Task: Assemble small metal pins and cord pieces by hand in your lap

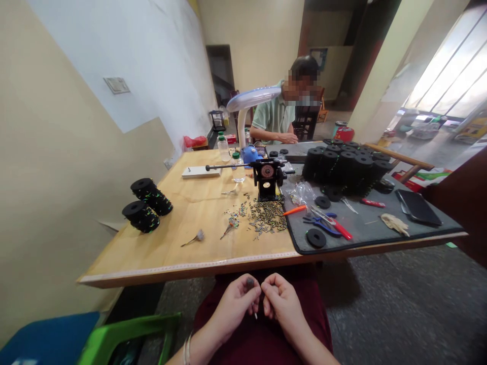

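Note:
My left hand [243,296] and my right hand [279,299] are close together above my lap, in front of the table edge. The left one is closed around a small dark-headed piece [250,284], whose thin pale end sticks out below the fingers; its exact kind does not show. Thumb and forefinger of the right hand are pinched, nearly touching the left fingertips. Whatever lies in that pinch is too small to see. On the table beyond are a similar stemmed wisp [200,235], striped small pieces [270,215] and coloured beads [235,221].
A black winding device [266,177] with a long rod stands mid-table beside a lamp [254,99]. Black foam spools [146,197] stand left, more [342,165] on the grey mat. Pliers [323,223] and tweezers [333,223] lie there. A person [276,119] sits opposite.

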`<state>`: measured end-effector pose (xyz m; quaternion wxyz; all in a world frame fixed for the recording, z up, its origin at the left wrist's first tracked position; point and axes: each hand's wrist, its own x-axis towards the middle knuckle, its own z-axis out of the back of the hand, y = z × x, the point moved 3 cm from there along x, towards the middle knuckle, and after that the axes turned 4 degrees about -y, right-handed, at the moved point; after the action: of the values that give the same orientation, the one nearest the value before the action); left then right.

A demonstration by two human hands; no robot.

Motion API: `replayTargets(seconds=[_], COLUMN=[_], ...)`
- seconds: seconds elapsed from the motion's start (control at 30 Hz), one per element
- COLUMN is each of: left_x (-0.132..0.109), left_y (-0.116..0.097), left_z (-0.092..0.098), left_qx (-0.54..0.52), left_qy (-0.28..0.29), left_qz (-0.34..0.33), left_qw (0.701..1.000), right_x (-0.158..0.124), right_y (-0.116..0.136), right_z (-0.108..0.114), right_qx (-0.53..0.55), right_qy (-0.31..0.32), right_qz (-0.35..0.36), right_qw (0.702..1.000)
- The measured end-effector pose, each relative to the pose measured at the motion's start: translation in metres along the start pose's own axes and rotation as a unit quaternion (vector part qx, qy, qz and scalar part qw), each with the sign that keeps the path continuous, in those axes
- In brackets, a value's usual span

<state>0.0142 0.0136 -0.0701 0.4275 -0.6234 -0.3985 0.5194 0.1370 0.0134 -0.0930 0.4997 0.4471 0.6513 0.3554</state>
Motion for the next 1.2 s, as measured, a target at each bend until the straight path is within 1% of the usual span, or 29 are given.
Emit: replayTargets(seconds=[0.13, 0.33, 0.63, 0.9, 1.2], left_x=[0.0025, 0.0027, 0.0012, 0.0009, -0.0003], left_y=[0.0022, 0.001, -0.0041, -0.0028, -0.0011], left_z=[0.0043, 0.0077, 0.0045, 0.0044, 0.003], left_qx=[0.013, 0.034, -0.003, 0.01, 0.048], left_qy=[-0.032, -0.053, -0.042, -0.037, -0.032], left_qz=[-0.019, -0.052, -0.021, -0.032, -0.049], left_qw=[0.999, 0.997, 0.999, 0.999, 0.997], right_x=[-0.0036, -0.0075, -0.0065, -0.0058, -0.0025], right_y=[0.0019, 0.005, 0.0021, 0.0028, 0.0015], right_z=[0.0019, 0.0002, -0.0004, -0.0009, -0.0018], right_qx=[-0.014, -0.039, -0.047, -0.047, -0.043], right_qy=[-0.016, -0.002, 0.004, -0.001, 0.001], right_qz=[-0.008, -0.008, -0.001, -0.001, -0.005], right_qw=[1.0, 0.999, 0.999, 0.999, 0.999])
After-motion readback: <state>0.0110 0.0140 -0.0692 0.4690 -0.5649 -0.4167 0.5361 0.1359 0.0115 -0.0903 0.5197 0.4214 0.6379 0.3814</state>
